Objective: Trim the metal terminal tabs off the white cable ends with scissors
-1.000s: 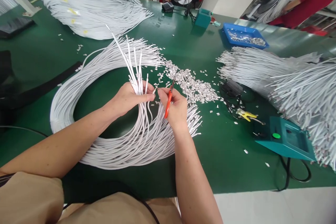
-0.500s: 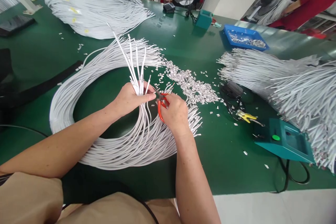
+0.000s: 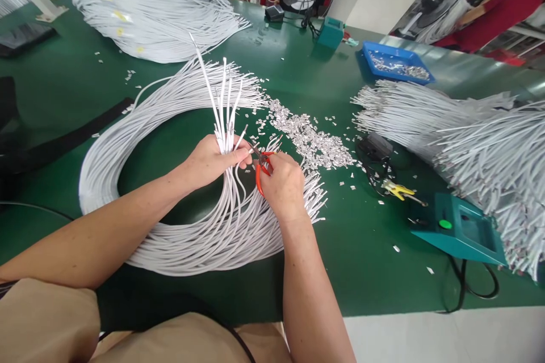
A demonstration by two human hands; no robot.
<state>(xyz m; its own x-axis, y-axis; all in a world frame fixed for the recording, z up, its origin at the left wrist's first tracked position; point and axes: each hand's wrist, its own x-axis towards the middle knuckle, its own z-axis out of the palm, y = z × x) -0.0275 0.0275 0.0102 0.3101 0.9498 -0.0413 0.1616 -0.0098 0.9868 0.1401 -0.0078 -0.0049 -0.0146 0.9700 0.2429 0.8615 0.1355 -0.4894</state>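
Note:
Several white cables point(image 3: 221, 103) stand up out of my left hand point(image 3: 215, 157), which is closed around them with the thumb pressed across the front. Their lower lengths run down into a large curved bundle of white cables point(image 3: 183, 247) on the green table. My right hand point(image 3: 281, 181) grips red-handled cutting pliers point(image 3: 259, 177). The jaws point up and left, close to my left thumb and fingertips; I cannot make out whether they touch a cable end. Small silvery-white scraps point(image 3: 313, 139) lie heaped just beyond my right hand.
More white cable bundles lie at the back left point(image 3: 149, 8) and right point(image 3: 434, 113). A blue tray point(image 3: 398, 76) holds scraps. On the right are a teal device point(image 3: 460, 232), yellow-handled pliers point(image 3: 399, 189) and a black adapter point(image 3: 377, 147). Two people work beyond the table.
The held cable tips have swung to the right and stand more upright. My left fingers have closed in by the thumb near the plier jaws. My right hand has hardly moved.

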